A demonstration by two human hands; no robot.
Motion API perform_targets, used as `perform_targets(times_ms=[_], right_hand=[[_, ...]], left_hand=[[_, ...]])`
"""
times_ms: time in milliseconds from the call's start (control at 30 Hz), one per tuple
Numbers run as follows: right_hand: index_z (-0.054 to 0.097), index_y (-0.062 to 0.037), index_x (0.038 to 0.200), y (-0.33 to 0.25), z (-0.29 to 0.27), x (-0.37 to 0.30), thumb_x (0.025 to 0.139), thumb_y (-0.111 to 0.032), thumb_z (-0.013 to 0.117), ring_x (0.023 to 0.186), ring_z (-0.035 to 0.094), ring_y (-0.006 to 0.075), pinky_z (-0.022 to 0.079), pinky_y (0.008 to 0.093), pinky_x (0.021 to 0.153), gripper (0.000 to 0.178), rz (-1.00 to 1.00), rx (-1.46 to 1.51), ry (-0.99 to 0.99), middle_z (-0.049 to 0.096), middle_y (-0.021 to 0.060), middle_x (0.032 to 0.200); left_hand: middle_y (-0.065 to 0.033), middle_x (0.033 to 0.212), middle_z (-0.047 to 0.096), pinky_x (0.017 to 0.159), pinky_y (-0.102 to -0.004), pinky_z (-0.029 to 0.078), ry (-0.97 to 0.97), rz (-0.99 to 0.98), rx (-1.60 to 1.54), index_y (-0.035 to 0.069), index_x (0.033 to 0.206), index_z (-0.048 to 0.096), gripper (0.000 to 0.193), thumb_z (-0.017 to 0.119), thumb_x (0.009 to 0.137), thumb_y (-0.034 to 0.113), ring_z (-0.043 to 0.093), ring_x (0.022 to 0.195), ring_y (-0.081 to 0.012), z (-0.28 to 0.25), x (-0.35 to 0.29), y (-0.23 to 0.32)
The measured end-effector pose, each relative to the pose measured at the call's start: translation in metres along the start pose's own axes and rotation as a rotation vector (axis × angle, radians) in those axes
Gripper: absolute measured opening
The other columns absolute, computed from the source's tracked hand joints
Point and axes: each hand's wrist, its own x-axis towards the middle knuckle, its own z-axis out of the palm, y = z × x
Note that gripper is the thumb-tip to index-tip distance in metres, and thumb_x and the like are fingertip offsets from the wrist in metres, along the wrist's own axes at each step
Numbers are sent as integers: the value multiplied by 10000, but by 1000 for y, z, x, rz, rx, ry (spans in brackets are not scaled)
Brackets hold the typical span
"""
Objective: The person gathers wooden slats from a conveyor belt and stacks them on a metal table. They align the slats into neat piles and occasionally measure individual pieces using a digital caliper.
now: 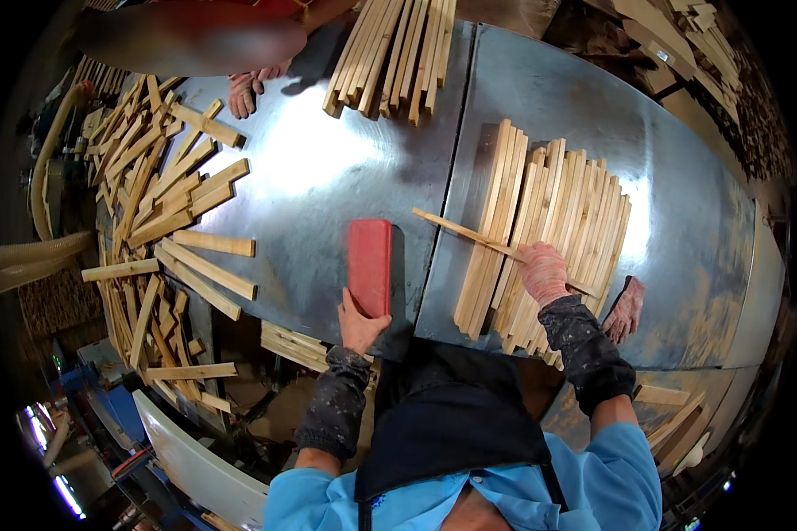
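My bare left hand grips the near end of a red rectangular block on the metal tabletop. Its fingers lie along the left side and the thumb along the near edge. My right hand, in a pinkish work glove, is closed round a thin wooden strip. This strip slants over a row of wooden strips laid side by side, and its far end points left toward the red block. An unworn pinkish glove lies to the right of the row.
A loose heap of wood pieces covers the table's left end. Another bundle of strips lies at the far edge. Across the table shows a co-worker's gloved hand. A seam crosses the metal tabletop.
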Motion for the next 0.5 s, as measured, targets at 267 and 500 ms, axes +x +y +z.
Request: perform_targets(times_ms=[267,500], right_hand=[[646,-93,1429,-63,-29,-34,911,-245,784,1217,659,365,513,464,1083,557,-201,264,306,711,138,1279],[617,35,1424,-191,45,-69,975,-249,763,1193,680,258,546,379,990,551,-110,1231,-539,730,167,1308]], left_hand=[[-271,1495,546,1117,-447,502,-220,-26,-282,-86,1561,379,1123,956,660,255,587,1340,-373,-24,-30,-18],[-191,1448,608,1046,-403,549,-304,-212,-734,-101,1537,409,1052,961,694,200,659,1233,-299,-28,-51,-15]])
